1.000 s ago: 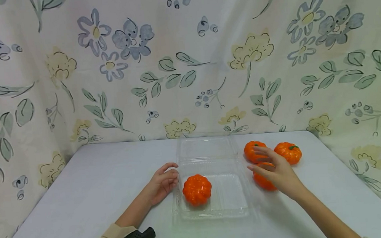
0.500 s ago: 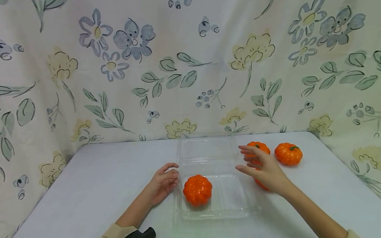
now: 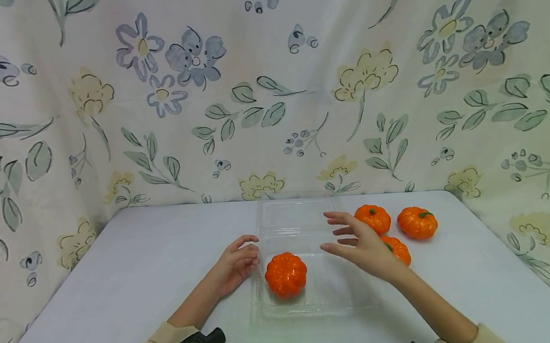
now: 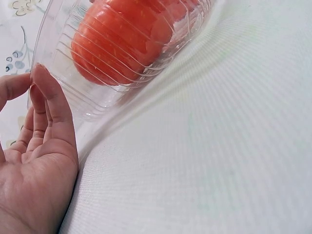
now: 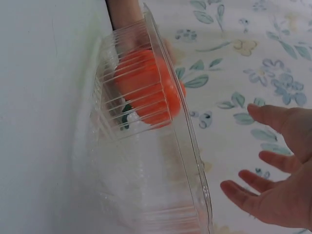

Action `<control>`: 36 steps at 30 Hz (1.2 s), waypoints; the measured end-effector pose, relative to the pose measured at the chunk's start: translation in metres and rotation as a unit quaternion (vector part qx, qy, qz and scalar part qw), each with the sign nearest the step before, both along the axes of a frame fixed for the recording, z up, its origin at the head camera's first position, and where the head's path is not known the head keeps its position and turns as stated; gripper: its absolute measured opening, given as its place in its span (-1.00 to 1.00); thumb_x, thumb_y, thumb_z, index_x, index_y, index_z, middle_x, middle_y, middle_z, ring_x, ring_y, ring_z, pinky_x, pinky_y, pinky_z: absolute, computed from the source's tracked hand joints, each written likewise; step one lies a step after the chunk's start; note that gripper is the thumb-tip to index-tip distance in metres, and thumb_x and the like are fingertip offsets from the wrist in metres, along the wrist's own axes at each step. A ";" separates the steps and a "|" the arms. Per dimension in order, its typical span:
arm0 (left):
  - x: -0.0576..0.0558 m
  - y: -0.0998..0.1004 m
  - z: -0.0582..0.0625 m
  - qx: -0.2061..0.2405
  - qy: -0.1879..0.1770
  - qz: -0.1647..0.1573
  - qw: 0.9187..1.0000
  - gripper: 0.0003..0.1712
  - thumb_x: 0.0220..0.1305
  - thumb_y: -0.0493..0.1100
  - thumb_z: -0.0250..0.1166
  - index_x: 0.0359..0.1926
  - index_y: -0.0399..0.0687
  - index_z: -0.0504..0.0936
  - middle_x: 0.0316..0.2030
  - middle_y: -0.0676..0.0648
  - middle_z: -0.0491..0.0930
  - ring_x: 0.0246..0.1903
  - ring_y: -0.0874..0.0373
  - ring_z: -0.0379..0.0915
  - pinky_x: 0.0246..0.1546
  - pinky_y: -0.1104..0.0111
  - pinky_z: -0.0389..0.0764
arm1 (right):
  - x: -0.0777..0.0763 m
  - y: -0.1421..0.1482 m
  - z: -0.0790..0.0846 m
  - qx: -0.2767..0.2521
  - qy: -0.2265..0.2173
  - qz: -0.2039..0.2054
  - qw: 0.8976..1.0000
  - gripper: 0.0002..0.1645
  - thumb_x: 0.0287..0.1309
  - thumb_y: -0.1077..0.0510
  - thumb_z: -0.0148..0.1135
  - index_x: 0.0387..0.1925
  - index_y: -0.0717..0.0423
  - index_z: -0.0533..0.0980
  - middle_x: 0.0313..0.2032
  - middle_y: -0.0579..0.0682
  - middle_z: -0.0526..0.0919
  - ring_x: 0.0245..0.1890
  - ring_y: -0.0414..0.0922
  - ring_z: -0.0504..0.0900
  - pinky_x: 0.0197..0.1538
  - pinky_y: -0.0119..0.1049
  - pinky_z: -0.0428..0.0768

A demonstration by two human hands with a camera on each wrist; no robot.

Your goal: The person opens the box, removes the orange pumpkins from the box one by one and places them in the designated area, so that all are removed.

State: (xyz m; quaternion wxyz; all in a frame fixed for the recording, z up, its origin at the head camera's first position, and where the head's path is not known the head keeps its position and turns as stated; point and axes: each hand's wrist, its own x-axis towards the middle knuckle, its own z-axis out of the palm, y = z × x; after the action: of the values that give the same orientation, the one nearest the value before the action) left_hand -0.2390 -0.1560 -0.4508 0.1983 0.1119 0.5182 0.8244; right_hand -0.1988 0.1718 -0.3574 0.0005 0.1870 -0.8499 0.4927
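A clear plastic container (image 3: 316, 294) stands on the table with its lid (image 3: 294, 214) swung back. An orange toy pumpkin (image 3: 286, 275) sits in its left half. At the container's left side my left hand (image 3: 234, 266) rests low, and in the left wrist view thumb and fingertips (image 4: 43, 80) pinch at the rim. My right hand (image 3: 362, 248) hovers over the container's right side, holding nothing. Its fingers (image 5: 243, 192) are spread and relaxed, apart from the rim in the right wrist view.
Right of the container lie three more toy pumpkins: one at the back (image 3: 373, 219), one farther right (image 3: 417, 223) and a nearer one (image 3: 396, 249) partly behind my right hand. A floral curtain (image 3: 272, 138) hangs behind the white table (image 3: 171, 231).
My right hand has moved left, away from the loose pumpkins to over the container, uncovering more of them. The left hand and the pumpkin inside have stayed put.
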 end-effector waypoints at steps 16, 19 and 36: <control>-0.001 0.000 0.000 -0.008 -0.002 0.003 1.000 -0.74 0.53 -0.35 0.00 0.13 -0.02 0.37 -0.30 0.08 0.56 -0.38 0.26 0.51 -0.23 0.58 0.62 | -0.004 -0.029 -0.004 -0.015 -0.028 0.032 0.999 -0.16 0.29 0.11 0.48 0.51 0.05 0.33 0.39 0.29 0.47 0.30 0.33 0.53 0.31 0.13 0.60; -0.001 0.000 0.000 -0.006 -0.002 0.003 1.000 -0.74 0.52 -0.35 0.00 0.13 -0.02 0.37 -0.30 0.08 0.56 -0.39 0.26 0.50 -0.24 0.58 0.62 | -0.005 -0.034 -0.006 -0.015 -0.032 0.035 0.999 -0.15 0.28 0.11 0.49 0.51 0.03 0.33 0.38 0.27 0.48 0.30 0.33 0.54 0.31 0.13 0.60; 0.001 0.000 0.000 0.001 0.004 -0.006 1.000 -0.73 0.52 -0.36 -0.01 0.14 -0.03 0.34 -0.29 0.08 0.56 -0.39 0.27 0.50 -0.24 0.59 0.63 | -0.003 -0.047 -0.012 -0.011 -0.059 0.069 0.996 -0.14 0.29 0.14 0.47 0.52 0.08 0.31 0.40 0.35 0.43 0.30 0.33 0.52 0.31 0.15 0.60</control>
State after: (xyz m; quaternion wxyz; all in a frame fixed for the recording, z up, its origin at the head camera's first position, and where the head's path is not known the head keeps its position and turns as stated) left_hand -0.2384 -0.1562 -0.4504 0.2009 0.1190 0.5173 0.8234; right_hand -0.2022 0.1246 -0.3697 -0.0819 0.2157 -0.8282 0.5107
